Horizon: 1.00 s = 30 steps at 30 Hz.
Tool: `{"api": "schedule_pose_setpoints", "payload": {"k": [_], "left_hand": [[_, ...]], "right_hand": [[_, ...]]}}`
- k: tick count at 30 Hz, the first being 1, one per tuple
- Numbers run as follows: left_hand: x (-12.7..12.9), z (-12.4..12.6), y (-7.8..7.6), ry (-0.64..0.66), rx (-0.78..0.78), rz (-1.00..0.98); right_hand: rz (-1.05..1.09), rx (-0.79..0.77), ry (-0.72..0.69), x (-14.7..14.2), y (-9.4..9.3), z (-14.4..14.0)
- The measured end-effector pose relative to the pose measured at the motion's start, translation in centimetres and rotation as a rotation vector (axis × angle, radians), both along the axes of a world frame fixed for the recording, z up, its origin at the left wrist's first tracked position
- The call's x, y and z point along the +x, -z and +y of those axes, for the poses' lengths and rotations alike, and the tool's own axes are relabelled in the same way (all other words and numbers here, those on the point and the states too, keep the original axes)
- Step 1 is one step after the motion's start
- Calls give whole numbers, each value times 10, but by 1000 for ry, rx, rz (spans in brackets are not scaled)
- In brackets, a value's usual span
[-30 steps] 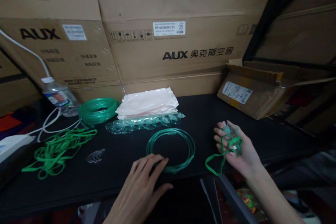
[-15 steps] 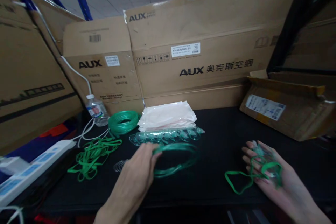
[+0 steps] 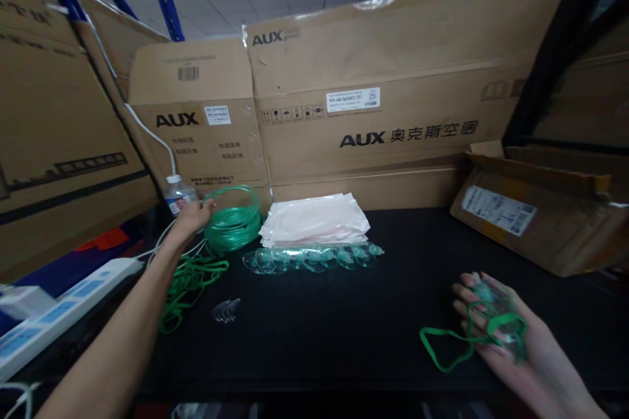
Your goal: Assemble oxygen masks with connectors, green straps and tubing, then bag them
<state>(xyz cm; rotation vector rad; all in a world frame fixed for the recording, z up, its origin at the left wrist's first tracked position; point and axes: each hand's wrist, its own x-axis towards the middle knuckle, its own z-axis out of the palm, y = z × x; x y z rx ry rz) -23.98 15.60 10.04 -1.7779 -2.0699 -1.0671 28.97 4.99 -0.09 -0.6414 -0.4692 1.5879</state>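
My left hand (image 3: pixel 195 215) reaches to the back left and pinches the left side of a green tubing coil (image 3: pixel 233 188). That coil is tilted up over a stack of similar green tubing coils (image 3: pixel 233 229). At the right, palm up, my right hand (image 3: pixel 511 324) has its fingers curled round a clear greenish breathing mask (image 3: pixel 496 301). A green elastic strap (image 3: pixel 449 340) hangs from the mask over the fingers. Nested clear masks (image 3: pixel 314 258) lie in a row at the middle. Partly behind my left forearm is a tangle of green straps (image 3: pixel 189 285).
White plastic bags (image 3: pixel 314 219) are stacked behind the mask row. Small thin curved clips (image 3: pixel 226 310) lie on the black table (image 3: pixel 334 340). A bottle (image 3: pixel 175 193) and power strip (image 3: pixel 73 308) are at left, an open carton (image 3: pixel 521 209) at right, large cardboard panels (image 3: pixel 393 98) behind.
My left hand has carried the tubing coil from the table's middle, back and left to the coil stack. My right hand stays almost where it was with the mask.
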Motion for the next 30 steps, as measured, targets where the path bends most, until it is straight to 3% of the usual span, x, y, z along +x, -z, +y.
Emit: {"api": "schedule_pose_setpoints", "payload": {"k": [5,10,12,15,18,20,21,25,30], "left_hand": [[-7,2,13,-166,-95,-49],[17,-16,0,-247,57,-71],[43,-32,-8,-167,133,-64],[100,-63,-8,13,206,-76],[168,-100,12,287,192,-107],[206,-122,34,630,48,-208],[220,-131,46,725,-40,-251],[240,-147,86,806,-205,-399],[230,-145,98,850,-317,-489]], "right_hand": [[-16,-92,66,-8,-8,-1],[-206,-163,87,-16,-13,-5],[-267,-158,41,-23,-17,-6],[-298,24,-168,-41,-26,-7],[-323,204,-323,-65,-32,-10],[-354,238,-335,-80,-31,-14],[-370,236,-328,-86,-29,-17],[-452,233,-335,-102,-16,-29],[-569,309,-353,-110,-4,-31]]}}
